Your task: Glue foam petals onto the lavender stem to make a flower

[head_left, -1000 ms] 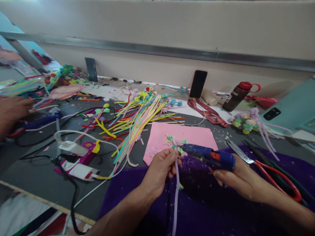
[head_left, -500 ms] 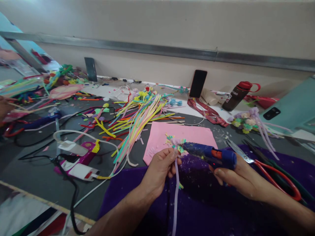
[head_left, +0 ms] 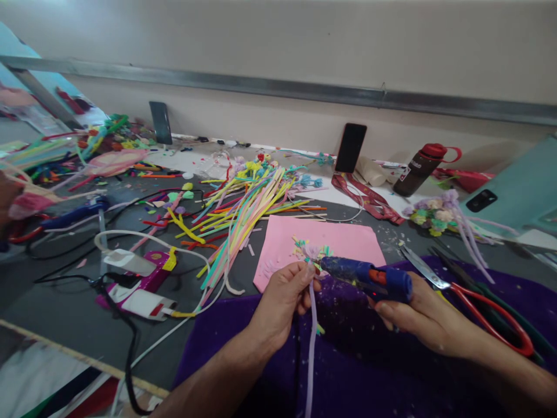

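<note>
- Lilac fuzzy stem (head_left: pixel 312 348), one, tufted: in front of the pink sheet (head_left: pixel 343 235), its tuft (head_left: pixel 311 251) seen against it. Judged light, soft, bendable, probably wire-cored; tuft likely crushes easily. Best hold: the stem, just below the tuft. Lower end cut off by the view.
- Purple cloth (head_left: pixel 226 337), one: in front of the sheet, partly covered by both forearms.
- Left hand (head_left: pixel 282 299): at the sheet's near edge, pinching the stem below its tuft between thumb and fingertips; remaining fingers partly hidden.
- Right hand (head_left: pixel 418 316): right of the sheet's near edge, wrapped around the glue gun (head_left: pixel 365 276); trigger finger hard to make out.
- Glue gun, blue, rigid: across the sheet's near right corner, nozzle beside the tuft; contact cannot be told. Judged heavier than the stem, tip probably hot; grip by the handle.
- Scissors (head_left: pixel 491 313), red-handled: right of the sheet.
- Fuzzy sticks (head_left: pixel 256 209), many colours, heaped: left of and behind the sheet.
- Co-worker's hand (head_left: pixel 7 197): far left of the sheet, blurred, cut off; its grasp cannot be told.
</note>
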A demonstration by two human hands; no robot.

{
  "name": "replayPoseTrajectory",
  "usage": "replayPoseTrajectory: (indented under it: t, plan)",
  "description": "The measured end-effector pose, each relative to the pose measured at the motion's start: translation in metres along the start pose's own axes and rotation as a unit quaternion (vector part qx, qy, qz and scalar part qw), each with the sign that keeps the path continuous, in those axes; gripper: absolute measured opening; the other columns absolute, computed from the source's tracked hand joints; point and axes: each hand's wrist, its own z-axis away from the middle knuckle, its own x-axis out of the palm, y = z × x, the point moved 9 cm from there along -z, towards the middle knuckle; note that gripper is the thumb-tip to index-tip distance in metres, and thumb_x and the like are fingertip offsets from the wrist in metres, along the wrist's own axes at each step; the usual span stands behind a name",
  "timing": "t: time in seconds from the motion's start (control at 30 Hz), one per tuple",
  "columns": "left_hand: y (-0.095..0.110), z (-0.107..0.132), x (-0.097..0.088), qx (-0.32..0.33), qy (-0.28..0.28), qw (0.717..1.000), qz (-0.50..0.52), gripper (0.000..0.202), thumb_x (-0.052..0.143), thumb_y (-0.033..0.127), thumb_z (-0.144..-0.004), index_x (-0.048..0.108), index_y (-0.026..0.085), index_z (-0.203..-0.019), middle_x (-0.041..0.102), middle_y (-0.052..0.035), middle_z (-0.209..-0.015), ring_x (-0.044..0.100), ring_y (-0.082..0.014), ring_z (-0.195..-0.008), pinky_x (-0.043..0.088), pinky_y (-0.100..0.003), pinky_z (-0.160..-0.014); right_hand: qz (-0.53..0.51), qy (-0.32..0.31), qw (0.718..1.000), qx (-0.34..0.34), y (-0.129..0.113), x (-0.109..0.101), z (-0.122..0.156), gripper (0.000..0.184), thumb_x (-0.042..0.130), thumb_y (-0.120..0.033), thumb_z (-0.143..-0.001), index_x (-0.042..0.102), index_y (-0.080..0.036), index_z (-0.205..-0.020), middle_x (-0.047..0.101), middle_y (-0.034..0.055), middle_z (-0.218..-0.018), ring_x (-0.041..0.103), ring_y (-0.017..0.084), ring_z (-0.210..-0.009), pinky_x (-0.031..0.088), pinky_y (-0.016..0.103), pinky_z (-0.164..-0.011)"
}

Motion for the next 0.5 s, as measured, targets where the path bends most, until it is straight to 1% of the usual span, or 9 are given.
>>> replayPoseTrajectory:
  t: [0.1,0.27,0.5]
  plan:
    - [0.0007,0.0004,-0.0001,-0.001,0.003,1.0,-0.001,0.023,0.063,0.037,-0.075,0.059,0.014,-0.072,0.058,0.0022,-0.059,0.041,-0.0016,-0.04,0.025,-0.013,-0.037,-0.004,-0.007,1.0,-0.001,0.001,0.0016,0.0009,0.028,0.041,-0.037,-0.09,0.047,-0.018,-0.07,0.051,-0.0002,-0.062,0.047,0.011,-0.054,0.038,0.022,-0.051]
    - [0.0017,0.0008,0.0014,0.002,-0.001,1.0,0.004,0.023,0.062,0.037,-0.076,0.059,0.014,-0.074,0.057,0.002,-0.06,0.041,-0.0016,-0.041,0.025,-0.013,-0.038,-0.007,-0.011,1.0,0.015,0.0063,0.0035,0.0038,0.028,0.041,-0.037,-0.091,0.046,-0.018,-0.071,0.05,-0.0004,-0.063,0.047,0.011,-0.055,0.037,0.022,-0.051]
    - [-0.0013,0.0,-0.0004,-0.006,0.002,1.0,-0.004,0.025,0.063,0.039,-0.074,0.059,0.014,-0.073,0.057,0.0021,-0.059,0.041,-0.0012,-0.041,0.026,-0.013,-0.038,-0.009,-0.015,1.0,-0.006,-0.0013,0.0025,0.0006,0.03,0.039,-0.038,-0.091,0.045,-0.018,-0.07,0.047,-0.0022,-0.06,0.044,0.01,-0.054,0.035,0.021,-0.051]
